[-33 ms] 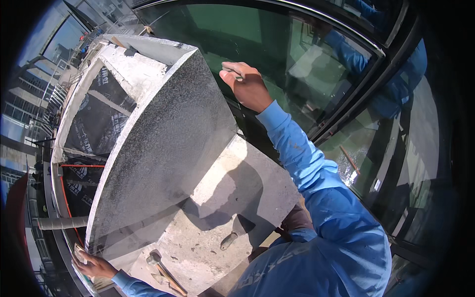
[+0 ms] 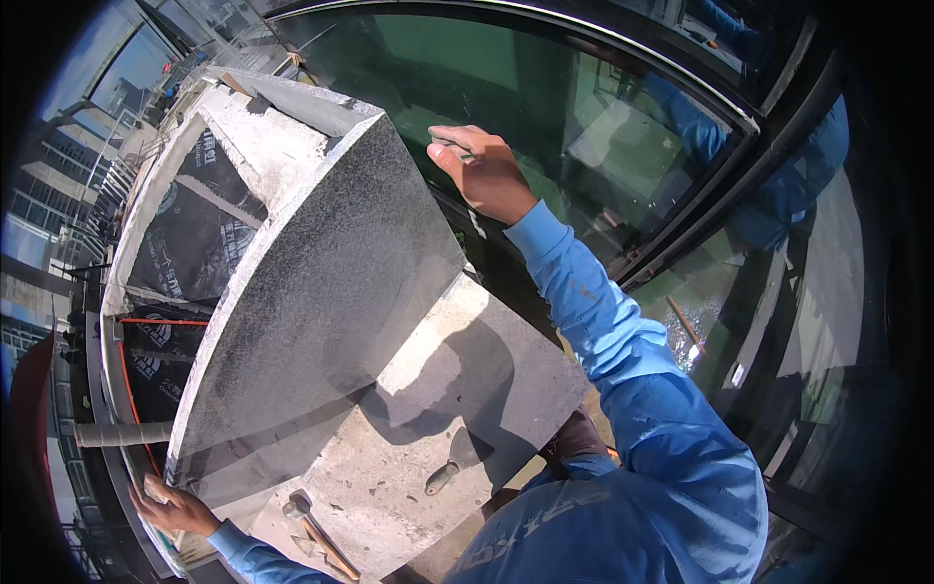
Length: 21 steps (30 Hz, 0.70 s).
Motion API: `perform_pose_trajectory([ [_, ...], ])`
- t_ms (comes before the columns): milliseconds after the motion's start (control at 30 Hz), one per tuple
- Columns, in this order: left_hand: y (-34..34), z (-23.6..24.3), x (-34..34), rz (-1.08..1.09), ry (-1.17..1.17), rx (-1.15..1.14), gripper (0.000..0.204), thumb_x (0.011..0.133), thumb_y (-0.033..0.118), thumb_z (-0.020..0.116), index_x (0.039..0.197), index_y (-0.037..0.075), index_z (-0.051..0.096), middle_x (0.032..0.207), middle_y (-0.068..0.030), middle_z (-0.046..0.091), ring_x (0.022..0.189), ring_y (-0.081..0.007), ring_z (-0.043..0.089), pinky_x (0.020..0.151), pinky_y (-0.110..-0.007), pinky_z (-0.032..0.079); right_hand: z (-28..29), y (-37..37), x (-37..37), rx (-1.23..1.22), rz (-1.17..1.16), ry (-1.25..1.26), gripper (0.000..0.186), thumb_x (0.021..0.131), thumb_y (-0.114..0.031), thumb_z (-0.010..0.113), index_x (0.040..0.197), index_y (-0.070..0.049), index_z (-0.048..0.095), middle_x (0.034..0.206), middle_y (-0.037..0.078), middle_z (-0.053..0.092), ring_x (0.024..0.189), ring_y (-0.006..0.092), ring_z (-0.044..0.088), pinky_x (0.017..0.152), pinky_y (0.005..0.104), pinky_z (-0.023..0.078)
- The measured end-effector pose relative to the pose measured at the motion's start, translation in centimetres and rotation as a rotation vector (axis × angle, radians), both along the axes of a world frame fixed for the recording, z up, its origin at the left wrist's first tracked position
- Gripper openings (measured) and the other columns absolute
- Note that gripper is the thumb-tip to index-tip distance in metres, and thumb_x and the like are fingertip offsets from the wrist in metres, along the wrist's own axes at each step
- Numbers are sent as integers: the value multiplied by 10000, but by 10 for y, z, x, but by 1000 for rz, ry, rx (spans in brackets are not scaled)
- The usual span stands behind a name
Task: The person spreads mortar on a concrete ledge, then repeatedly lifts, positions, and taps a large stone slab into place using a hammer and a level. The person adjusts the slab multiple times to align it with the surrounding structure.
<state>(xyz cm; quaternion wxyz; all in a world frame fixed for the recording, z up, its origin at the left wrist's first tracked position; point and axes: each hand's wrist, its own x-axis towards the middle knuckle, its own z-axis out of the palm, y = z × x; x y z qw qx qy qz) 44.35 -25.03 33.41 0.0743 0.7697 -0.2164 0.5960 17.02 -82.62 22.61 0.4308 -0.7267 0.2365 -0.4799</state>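
Observation:
My left hand grips an edge at the lower left of a speckled grey stone panel, which stands upright against a pale framework lined with black printed sheeting. My right hand is raised past the panel's far corner, in front of green glass, its fingers curled; whatever is between them, if anything, I cannot make out. On the pale slab below lie a scraper and, nearer my left hand, a hammer beside a small pointed blade.
Dark-framed glass panes run along the top and right, reflecting blue clothing. A grey wrapped pipe juts out at the left, near orange cord. Railings and distant buildings show at the upper left. A short wooden stick appears at the right.
My left hand has shifted slightly leftward along the edge. My right hand has moved a little to the left, and the panel's top corner appears slightly lower in view.

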Motion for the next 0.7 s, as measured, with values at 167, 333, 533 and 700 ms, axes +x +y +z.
perform_pose_trajectory([
  [167, -180, 37, 10, -323, 563, 179, 411, 1057, 324, 500, 1180, -36, 654, 1162, -217, 663, 1095, -367, 604, 956, -434, 447, 32, -79, 9, 32, 204, -130, 519, 1020, -426, 569, 1243, 35, 654, 1152, 169, 705, 1067, 236, 660, 913, 350, 516],
  [333, -193, 13, 42, -315, 842, 27, 508, 1061, 405, 475, 1185, -61, 635, 1175, -224, 627, 1103, -338, 591, 984, -395, 431, 87, -85, 25, -46, 342, -258, 601, 1026, -498, 517, 1277, 36, 629, 1165, 162, 690, 1070, 228, 656, 945, 344, 503],
  [533, -223, 17, 22, -295, 740, 147, 421, 1033, 327, 569, 1084, -83, 652, 1109, -175, 642, 1026, -307, 617, 941, -379, 457, 43, -99, 71, -394, 606, -123, 528, 928, -432, 685, 1294, -53, 659, 1405, 179, 569, 1336, 344, 475, 1084, 460, 410],
  [700, -224, 21, 15, -254, 729, 237, 361, 1007, 301, 619, 1047, -54, 671, 1080, -151, 648, 971, -262, 629, 882, -362, 482, 42, -89, 85, -482, 502, -175, 311, 875, -285, 665, 1050, -49, 764, 1273, 168, 662, 1249, 355, 551, 1036, 447, 457],
])
